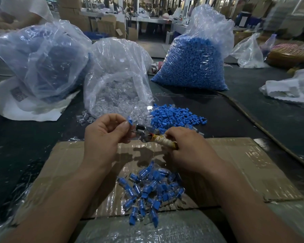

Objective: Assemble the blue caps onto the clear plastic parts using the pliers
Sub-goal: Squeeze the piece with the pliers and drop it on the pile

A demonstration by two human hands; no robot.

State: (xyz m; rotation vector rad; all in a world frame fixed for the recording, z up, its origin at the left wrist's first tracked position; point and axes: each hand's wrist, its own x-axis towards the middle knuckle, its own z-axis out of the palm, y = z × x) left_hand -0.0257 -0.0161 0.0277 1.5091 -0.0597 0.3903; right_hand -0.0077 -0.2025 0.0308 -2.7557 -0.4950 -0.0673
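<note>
Hands above cardboard (235,163), blue cap at the pliers' nose

Left hand (104,135) pinches one blue cap (129,121) between thumb and fingertips, other fingers curled; cannot tell whether a clear part sits under it. Right hand (188,148) wraps round the tape-bound handles of the pliers (147,134), metal head pointing left, just beside the cap. Below the hands, a heap of capped clear pieces (147,192) lies on the cardboard. Behind, on the dark surface (253,111): loose pile of blue caps (175,117), open bag of clear parts (116,88) to its left, full bag of blue caps (193,67) further back
</note>
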